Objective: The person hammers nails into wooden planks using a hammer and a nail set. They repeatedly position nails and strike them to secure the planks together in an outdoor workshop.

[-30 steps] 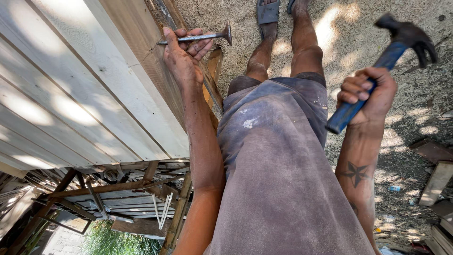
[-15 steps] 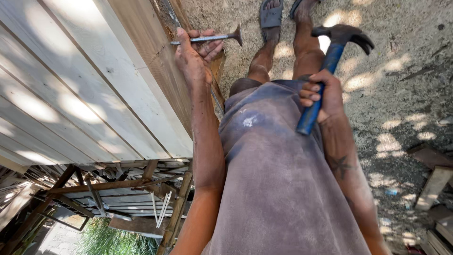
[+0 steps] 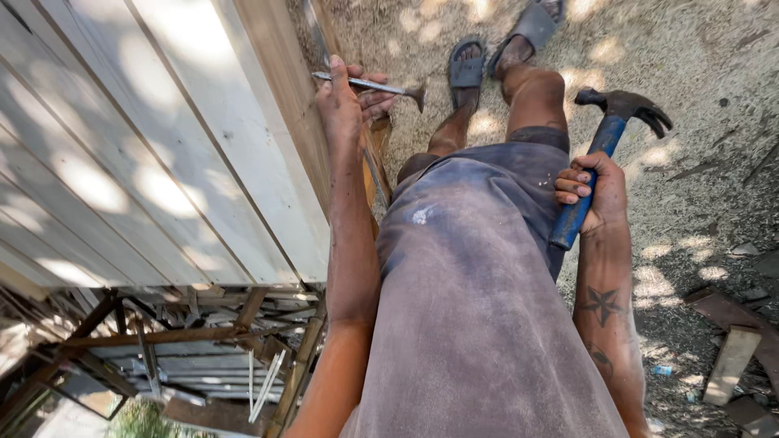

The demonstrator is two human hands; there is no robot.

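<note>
A wall of pale wooden boards (image 3: 154, 154) fills the left of the view, smooth planks with long grooves between them, dappled with sunlight. Along its right edge runs a browner, rougher wooden post (image 3: 280, 97), cut off at the top of the view. To the right lies bare ground (image 3: 714, 105), gritty and sandy, strewn with fine debris and patches of light. Down the middle hangs the person's dusty grey-purple shirt (image 3: 479, 324), which hides most of the legs; two feet in dark slide sandals (image 3: 468, 71) show at the far end. Below the boards, at near left, a tangle of dark wooden frames and thin metal rods (image 3: 187, 349) is hard to sort out. At near right, short scraps of plank (image 3: 730, 365) lie on the dirt, partly cut off by the edge.

The right hand (image 3: 596, 191) is wrapped tight around the blue handle of a claw hammer (image 3: 604, 150), whose dark steel head points far and right, raised clear of the ground. The left hand (image 3: 345, 101) is up against the post, finger and thumb pinching a long grey steel nail (image 3: 369, 83). The nail lies level, its tip toward the post on the left, its flat head sticking out to the right, well apart from the hammer.
</note>
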